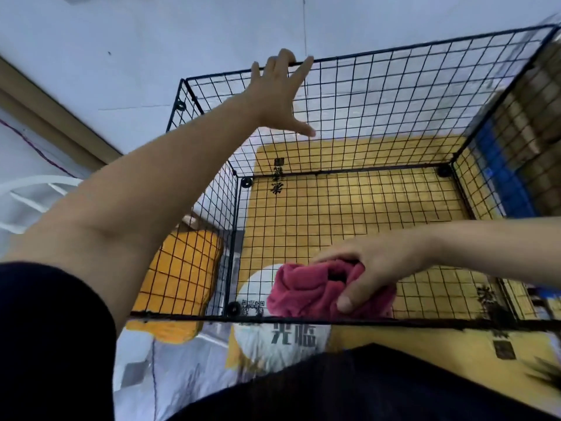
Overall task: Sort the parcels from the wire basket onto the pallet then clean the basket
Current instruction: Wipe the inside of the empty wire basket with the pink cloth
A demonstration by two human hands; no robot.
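A near-black sleeve (51, 335) covers the left upper arm to the elbow; forearms, left hand (279, 95) and right hand (373, 268) are bare. Dark clothing (364, 390) covers the torso.

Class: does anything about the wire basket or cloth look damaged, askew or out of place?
Nothing stands out. The wire basket's mesh looks unbroken; the left hand rests on its far rim, the right hand grips the red cloth inside it.
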